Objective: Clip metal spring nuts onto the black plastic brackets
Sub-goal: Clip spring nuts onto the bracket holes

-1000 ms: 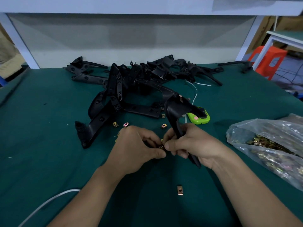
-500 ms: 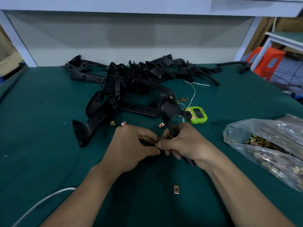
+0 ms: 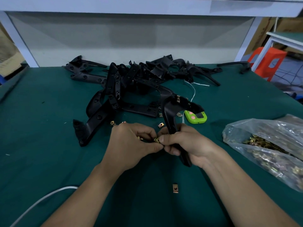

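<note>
While both forearms come in from the lower edge and meet over the middle of the dark green table cover (image 3: 41,145), a thin white cable (image 3: 41,200) lies at the lower left. Farther back, a heap of black plastic brackets (image 3: 131,82) lies near the wall. The left hand (image 3: 131,145) has its back turned up and its fingers curled. Its thumb and forefinger pinch a small brass-coloured metal spring nut (image 3: 157,140). This nut is between the two hands, close against the curved black plastic bracket (image 3: 170,115); whether it sits on the edge I cannot tell. The right hand (image 3: 188,145) grips the lower leg of this bracket with the fingers wrapped round it, and the thumb lies just beside the nut. The bracket rises upright from the fist and its upper arm bends to the right, where a clipped metal nut (image 3: 178,99) is already on the corner. A loose flat nut (image 3: 175,188) lies on the cover below the hands. More to the right are a lime-green timer (image 3: 196,117) and a clear plastic bag (image 3: 270,145) holding many nuts.
</note>
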